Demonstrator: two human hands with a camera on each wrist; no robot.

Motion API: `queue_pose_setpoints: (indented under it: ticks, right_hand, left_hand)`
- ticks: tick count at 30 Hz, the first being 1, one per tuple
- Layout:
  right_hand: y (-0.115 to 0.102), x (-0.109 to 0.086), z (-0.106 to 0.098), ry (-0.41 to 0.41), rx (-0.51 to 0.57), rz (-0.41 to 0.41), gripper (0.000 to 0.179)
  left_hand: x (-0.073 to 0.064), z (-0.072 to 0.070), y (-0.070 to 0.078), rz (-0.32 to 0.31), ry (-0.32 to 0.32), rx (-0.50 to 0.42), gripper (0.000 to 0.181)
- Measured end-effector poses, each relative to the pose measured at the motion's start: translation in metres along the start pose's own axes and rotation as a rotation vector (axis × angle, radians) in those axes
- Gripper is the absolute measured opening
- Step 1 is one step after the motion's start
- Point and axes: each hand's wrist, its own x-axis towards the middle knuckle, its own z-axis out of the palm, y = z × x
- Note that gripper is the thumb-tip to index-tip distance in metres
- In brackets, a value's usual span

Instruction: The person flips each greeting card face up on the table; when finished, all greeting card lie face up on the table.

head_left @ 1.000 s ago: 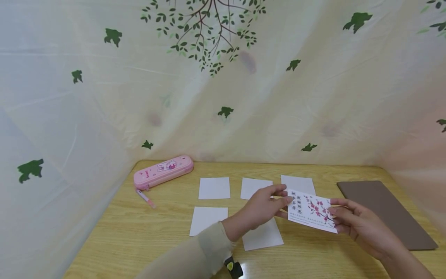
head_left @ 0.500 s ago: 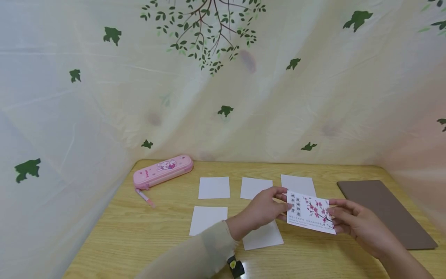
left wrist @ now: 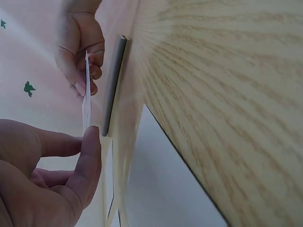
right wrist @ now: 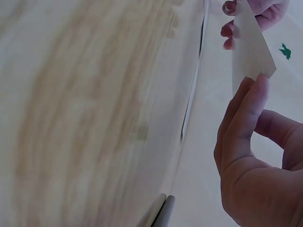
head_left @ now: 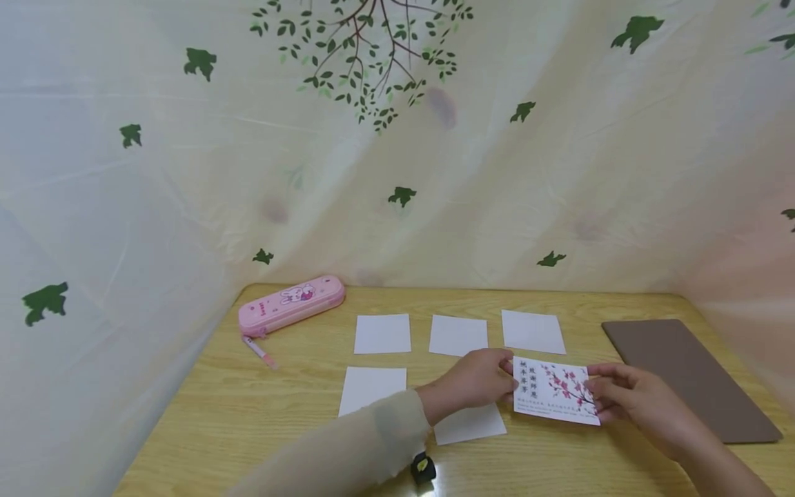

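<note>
While you hold the flowered card [head_left: 555, 391] up in front of you, printed face toward the head camera, both of your hands share it. Your left hand [head_left: 475, 381] pinches the edge at its 9 o'clock, thumb and finger closed down narrow on the card; your right hand [head_left: 646, 407] pinches the edge at 3 o'clock. Both wrist views show it clear of the table [head_left: 248, 428] — near the wood, not touching. Dark characters stand on its 9 o'clock side, pink blossoms toward 3 o'clock.

Taking that card as your clock's centre, you have a brown board [head_left: 702, 379] lying flat at 3 o'clock, partly behind your right hand. Five white cards [head_left: 533, 332] lie around: one between 11 and 12 o'clock, one at 10, one between 9 and 10, one at 9 and one at 8 — these last two partly covered by your left arm's sleeve [head_left: 348, 442]. Well apart, between 9 and 10 o'clock, lies a pink case [head_left: 292, 306] with a rabbit picture. Past the table's far edge, at 12 o'clock, hangs pale cloth [head_left: 348, 207] printed with leafy branches.
</note>
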Motion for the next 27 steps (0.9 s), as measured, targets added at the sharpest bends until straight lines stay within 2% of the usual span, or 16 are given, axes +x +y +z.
queue_pose_setpoints:
  ticks: [1,2,4,10,20,27]
  right_hand:
    - [0.000,0.000,-0.001,-0.006,-0.003,0.007,0.063]
    - [0.000,0.001,-0.001,-0.010,-0.008,0.011,0.063]
    - [0.000,0.003,-0.002,-0.015,-0.027,0.017,0.062]
    - [0.001,0.012,-0.004,-0.032,-0.120,0.029,0.057]
    - [-0.001,0.025,0.002,-0.023,-0.197,0.055,0.052]
    - [-0.004,0.023,0.002,-0.035,-0.210,0.014,0.049]
  left_hand:
    - [0.001,0.000,0.001,0.001,-0.008,0.023,0.009]
    - [0.001,0.001,0.001,0.003,-0.014,0.044,0.008]
    - [0.002,0.001,0.002,0.006,-0.025,0.088,0.022]
    - [0.008,0.004,0.001,-0.009,-0.073,0.190,0.028]
    - [0.011,0.004,0.004,-0.040,-0.110,0.274,0.033]
    - [0.009,0.002,0.008,-0.038,-0.122,0.308,0.033]
